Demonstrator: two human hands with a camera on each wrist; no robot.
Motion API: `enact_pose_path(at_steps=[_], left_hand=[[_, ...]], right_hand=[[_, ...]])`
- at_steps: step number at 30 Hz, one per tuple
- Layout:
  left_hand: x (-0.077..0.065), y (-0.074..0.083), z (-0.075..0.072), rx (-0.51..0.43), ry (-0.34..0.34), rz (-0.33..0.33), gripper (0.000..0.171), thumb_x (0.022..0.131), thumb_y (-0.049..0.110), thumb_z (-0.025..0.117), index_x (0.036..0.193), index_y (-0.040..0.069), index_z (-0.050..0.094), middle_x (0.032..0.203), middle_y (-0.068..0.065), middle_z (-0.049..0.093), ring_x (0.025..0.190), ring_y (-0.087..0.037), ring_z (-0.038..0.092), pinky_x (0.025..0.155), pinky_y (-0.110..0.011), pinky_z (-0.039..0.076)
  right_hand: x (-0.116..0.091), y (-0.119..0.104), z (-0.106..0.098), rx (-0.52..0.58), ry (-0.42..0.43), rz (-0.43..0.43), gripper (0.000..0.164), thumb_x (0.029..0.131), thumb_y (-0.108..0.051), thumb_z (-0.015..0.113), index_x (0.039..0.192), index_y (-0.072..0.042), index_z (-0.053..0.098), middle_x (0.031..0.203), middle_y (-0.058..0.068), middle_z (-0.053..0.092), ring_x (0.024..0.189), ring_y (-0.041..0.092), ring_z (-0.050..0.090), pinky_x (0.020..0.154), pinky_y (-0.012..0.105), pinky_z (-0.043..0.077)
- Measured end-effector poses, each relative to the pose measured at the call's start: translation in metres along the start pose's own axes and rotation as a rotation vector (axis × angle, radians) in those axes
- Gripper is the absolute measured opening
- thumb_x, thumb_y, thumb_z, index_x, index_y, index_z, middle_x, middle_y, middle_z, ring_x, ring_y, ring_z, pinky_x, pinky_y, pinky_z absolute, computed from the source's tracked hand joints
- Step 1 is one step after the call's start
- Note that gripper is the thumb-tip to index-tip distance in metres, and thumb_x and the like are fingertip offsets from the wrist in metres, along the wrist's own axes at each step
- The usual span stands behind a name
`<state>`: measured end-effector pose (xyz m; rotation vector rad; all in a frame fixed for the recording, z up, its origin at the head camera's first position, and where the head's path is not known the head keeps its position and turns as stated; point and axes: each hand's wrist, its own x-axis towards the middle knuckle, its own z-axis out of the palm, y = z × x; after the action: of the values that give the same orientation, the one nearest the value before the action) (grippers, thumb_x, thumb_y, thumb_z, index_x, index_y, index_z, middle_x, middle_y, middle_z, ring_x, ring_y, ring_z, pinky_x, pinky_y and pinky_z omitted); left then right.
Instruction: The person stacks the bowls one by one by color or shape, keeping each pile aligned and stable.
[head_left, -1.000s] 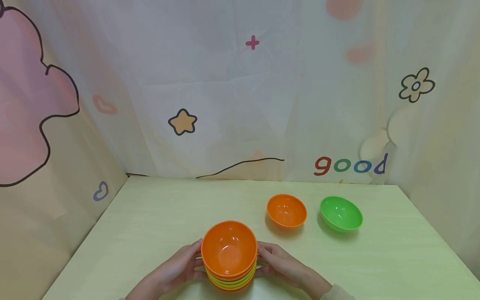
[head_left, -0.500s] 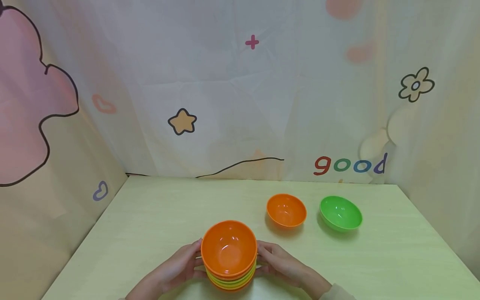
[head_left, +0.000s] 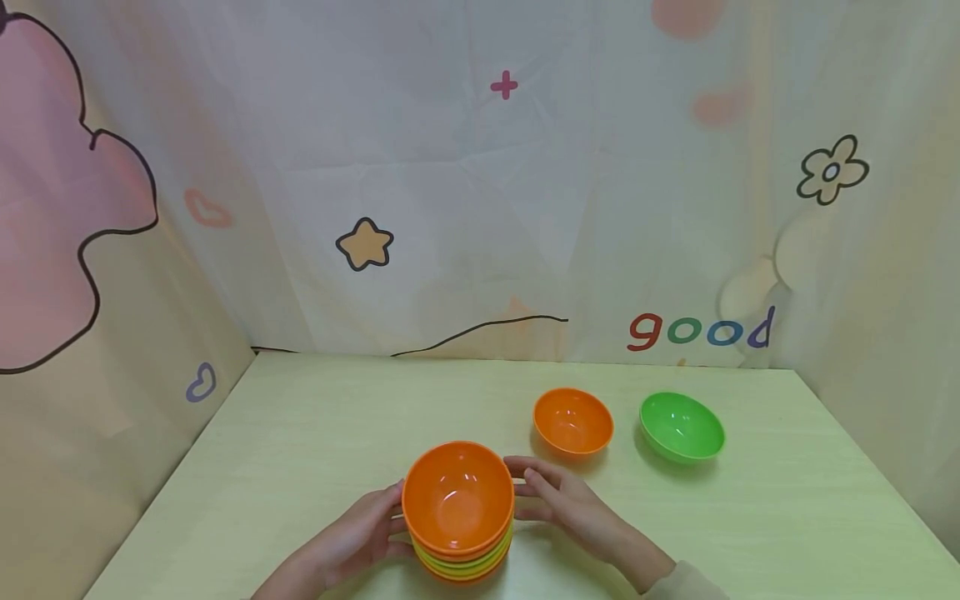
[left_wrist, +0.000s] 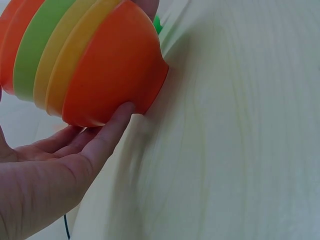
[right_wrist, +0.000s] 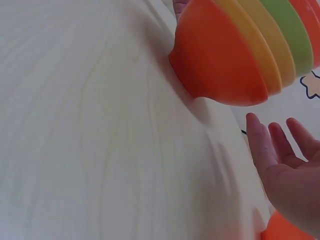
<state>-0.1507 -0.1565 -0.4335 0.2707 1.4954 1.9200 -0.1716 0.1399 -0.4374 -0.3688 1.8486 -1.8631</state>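
Observation:
A stack of nested bowls stands upright on the table near its front, an orange bowl on top. From the side, the left wrist view shows an orange bottom bowl, then yellow ones, a green bowl and orange above. My left hand touches the stack's left side, its fingers nearly straight, a fingertip against the bottom bowl. My right hand is just off the right side, fingers extended and holding nothing. In the right wrist view a gap separates those fingertips from the bowls.
Behind the stack to the right, a single orange bowl sits on the pale table. Right of it is a green bowl. A printed curtain hangs along the table's back edge.
My right hand has come off the stack's right side, moving slightly right and away from me, its fingers opening out. The left hand and all the bowls have stayed put.

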Motion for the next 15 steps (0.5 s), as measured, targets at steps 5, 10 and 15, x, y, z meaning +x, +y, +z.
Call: enact_pose_path(at_steps=[5,10,15], left_hand=[[0.000,-0.001,0.000,0.001,0.009,-0.006,0.066,0.094,0.048,0.041,0.141,0.003,0.033,0.131,-0.007,0.050,0.113,-0.021,0.054,0.091,-0.045,0.048],[0.001,-0.001,-0.001,-0.004,-0.005,-0.002,0.064,0.094,0.048,0.041,0.139,0.004,0.036,0.128,-0.005,0.052,0.111,-0.020,0.055,0.091,-0.043,0.049],[0.001,-0.002,-0.001,-0.006,-0.015,0.005,0.062,0.094,0.047,0.042,0.138,0.004,0.039,0.127,-0.005,0.054,0.111,-0.019,0.055,0.090,-0.042,0.049]], right_hand=[[0.000,-0.003,-0.006,-0.059,0.074,-0.046,0.055,0.096,-0.033,0.046,0.136,0.003,0.037,0.137,0.022,0.041,0.117,0.028,0.052,0.088,0.035,0.051],[0.000,-0.004,-0.013,-0.078,0.127,-0.068,0.053,0.095,-0.032,0.049,0.134,0.003,0.040,0.134,0.024,0.043,0.116,0.032,0.051,0.088,0.035,0.051],[-0.001,-0.009,-0.018,-0.073,0.173,-0.103,0.051,0.094,-0.031,0.052,0.131,0.003,0.044,0.132,0.025,0.045,0.116,0.038,0.050,0.086,0.034,0.052]])
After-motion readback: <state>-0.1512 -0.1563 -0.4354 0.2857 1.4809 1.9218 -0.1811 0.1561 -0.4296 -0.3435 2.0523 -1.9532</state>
